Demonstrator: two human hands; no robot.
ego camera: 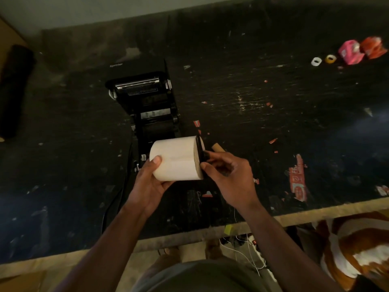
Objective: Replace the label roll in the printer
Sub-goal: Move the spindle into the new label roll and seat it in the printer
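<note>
A full white label roll (175, 158) lies on its side in the air, just in front of the black label printer (147, 100). The printer stands on the dark worktable (252, 102) with its lid swung open toward the wall. My left hand (150, 182) cups the roll's left end from below, thumb on top. My right hand (229, 179) pinches a black plastic flange (200, 149) pressed flat against the roll's right end. A bare cardboard core (217, 147) lies on the table just behind my right hand.
A black cable (117, 197) runs from the printer toward the table's front edge. Two small tape rolls (316, 61) and pink and orange packets (351, 52) sit at the far right. A black roll (14, 89) lies at the far left. Paper scraps litter the table.
</note>
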